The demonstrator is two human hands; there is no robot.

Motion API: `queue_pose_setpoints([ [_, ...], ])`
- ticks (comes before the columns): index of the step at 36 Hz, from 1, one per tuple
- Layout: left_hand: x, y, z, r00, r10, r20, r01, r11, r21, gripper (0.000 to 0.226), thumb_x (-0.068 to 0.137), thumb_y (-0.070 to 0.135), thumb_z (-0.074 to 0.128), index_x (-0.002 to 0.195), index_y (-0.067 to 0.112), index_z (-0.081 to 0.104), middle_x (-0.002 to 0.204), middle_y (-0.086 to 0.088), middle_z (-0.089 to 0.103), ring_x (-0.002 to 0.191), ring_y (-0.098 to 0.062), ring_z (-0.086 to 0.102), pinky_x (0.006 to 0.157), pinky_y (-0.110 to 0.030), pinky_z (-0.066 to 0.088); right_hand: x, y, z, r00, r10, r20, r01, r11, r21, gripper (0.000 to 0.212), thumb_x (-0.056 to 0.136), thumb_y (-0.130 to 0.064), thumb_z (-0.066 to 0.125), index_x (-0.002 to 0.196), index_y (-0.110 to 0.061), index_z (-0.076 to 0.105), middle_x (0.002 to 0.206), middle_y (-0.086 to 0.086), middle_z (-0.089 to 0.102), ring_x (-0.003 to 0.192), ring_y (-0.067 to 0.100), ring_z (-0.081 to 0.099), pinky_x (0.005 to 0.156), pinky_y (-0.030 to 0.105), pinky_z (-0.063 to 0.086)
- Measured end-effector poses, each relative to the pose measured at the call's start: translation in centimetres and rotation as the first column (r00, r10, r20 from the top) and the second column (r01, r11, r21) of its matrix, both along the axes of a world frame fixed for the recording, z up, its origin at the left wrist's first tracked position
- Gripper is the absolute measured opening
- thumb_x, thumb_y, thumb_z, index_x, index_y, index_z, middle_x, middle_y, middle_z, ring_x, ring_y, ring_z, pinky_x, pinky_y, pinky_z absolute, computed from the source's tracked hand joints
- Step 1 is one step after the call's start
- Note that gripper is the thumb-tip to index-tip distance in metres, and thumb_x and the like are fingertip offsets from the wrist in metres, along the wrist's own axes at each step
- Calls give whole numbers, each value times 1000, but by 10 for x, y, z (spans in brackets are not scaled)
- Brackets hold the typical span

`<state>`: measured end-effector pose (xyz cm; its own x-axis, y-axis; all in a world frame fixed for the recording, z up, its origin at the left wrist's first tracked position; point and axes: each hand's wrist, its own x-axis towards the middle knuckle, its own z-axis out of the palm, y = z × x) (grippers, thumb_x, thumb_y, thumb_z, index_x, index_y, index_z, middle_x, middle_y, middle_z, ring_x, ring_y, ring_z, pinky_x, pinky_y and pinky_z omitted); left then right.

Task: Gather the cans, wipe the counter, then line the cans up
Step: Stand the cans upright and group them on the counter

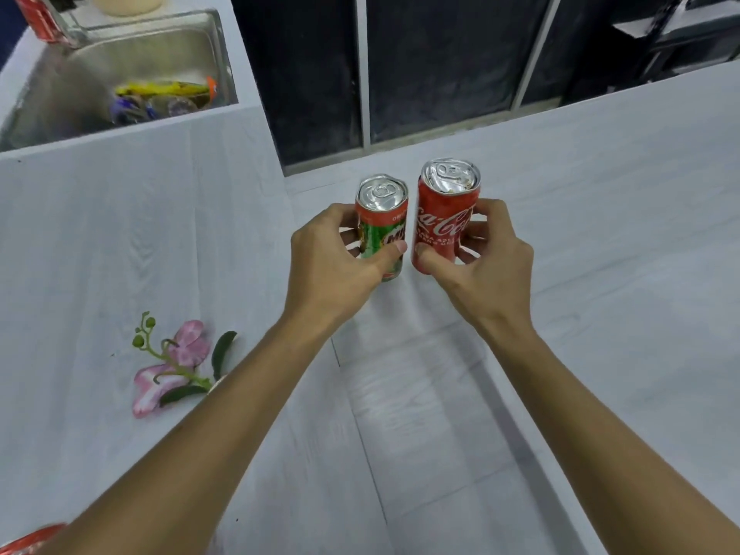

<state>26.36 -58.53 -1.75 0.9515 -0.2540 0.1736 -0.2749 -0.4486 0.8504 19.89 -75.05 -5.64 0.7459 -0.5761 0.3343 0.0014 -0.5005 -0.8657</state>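
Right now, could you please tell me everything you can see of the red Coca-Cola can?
The red Coca-Cola can is a slim metal drink can with white script lettering and a silver top that keeps its pull tab. The top rim looks dented. It stands roughly upright, gripped by the right hand, thumb on its lower front and fingers curled round the far side. It sits close beside the green Milo can, on that can's right, over the white counter. Whether its base rests on the counter is unclear.

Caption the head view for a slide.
Left hand grips the green can, right hand the red can, upright and side by side.
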Motion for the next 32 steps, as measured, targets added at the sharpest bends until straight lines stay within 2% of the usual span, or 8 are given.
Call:
queue_pose_setpoints([
  [4,11,-9,-3,1000,-7,4,7,1000,4,64,73,38,91,128,19,64,121,8,70,97,0,63,70,0,45,10,-9,-5,1000,13,-4,-13,1000,-6,68,68,-41,87,125,-27,52,97,-29,58,92,-18,61,71,6,52],
  [9,20,-14,-4,1000,-13,25,13,1000,10,64,74,38,90,128,17,64,123,6,70,100,-3,63,76,-6,47,16,-13,-11,1000,14,-6,-14,1000,-3,70,69,-44,86,126,-28,51,99,-28,58,91,-22,59,71,4,51],
  [13,23,-16,-7,1000,-7,20,7,1000,12,64,74,40,90,129,18,63,119,9,68,99,-2,62,75,-6,47,19,-16,-14,1000,6,-9,-6,1000,-6,68,69,-43,87,124,-31,50,96,-34,56,91,-21,59,69,3,49],
  [18,21,-17,-16,1000,-18,-6,18,1000,9,64,72,41,91,126,20,64,113,15,65,98,0,64,80,-15,54,20,-20,-17,1000,-5,-20,5,1000,-14,65,69,-41,87,121,-35,49,93,-33,57,91,-21,59,68,2,48],
  [22,19,-18,-21,1000,-28,-14,28,999,15,64,72,43,90,125,21,63,110,18,62,93,5,61,74,-5,48,19,-23,-22,1000,3,-31,-3,1000,-17,65,70,-42,87,122,-31,50,94,-32,57,92,-21,59,68,3,49],
  [26,18,-19,-22,999,-35,-13,35,999,11,63,72,43,91,124,21,64,111,16,63,97,-1,63,75,-6,50,20,-24,-24,999,8,-39,-9,1000,-21,67,71,-44,86,126,-27,51,95,-29,58,92,-22,59,69,2,49],
  [30,16,-20,-22,999,-30,-13,30,1000,2,64,72,43,90,125,20,63,120,9,68,104,-5,65,82,-14,55,20,-24,-23,999,5,-54,-7,1000,-21,67,71,-44,84,127,-27,51,98,-26,60,94,-15,62,73,7,53],
  [32,15,-20,-22,1000,-23,-15,23,1000,-4,63,74,42,90,127,20,63,123,8,68,105,-4,64,82,-13,54,20,-23,-22,998,6,-68,-8,999,-34,67,72,-44,84,127,-26,51,100,-24,60,93,-13,63,74,9,54],
])
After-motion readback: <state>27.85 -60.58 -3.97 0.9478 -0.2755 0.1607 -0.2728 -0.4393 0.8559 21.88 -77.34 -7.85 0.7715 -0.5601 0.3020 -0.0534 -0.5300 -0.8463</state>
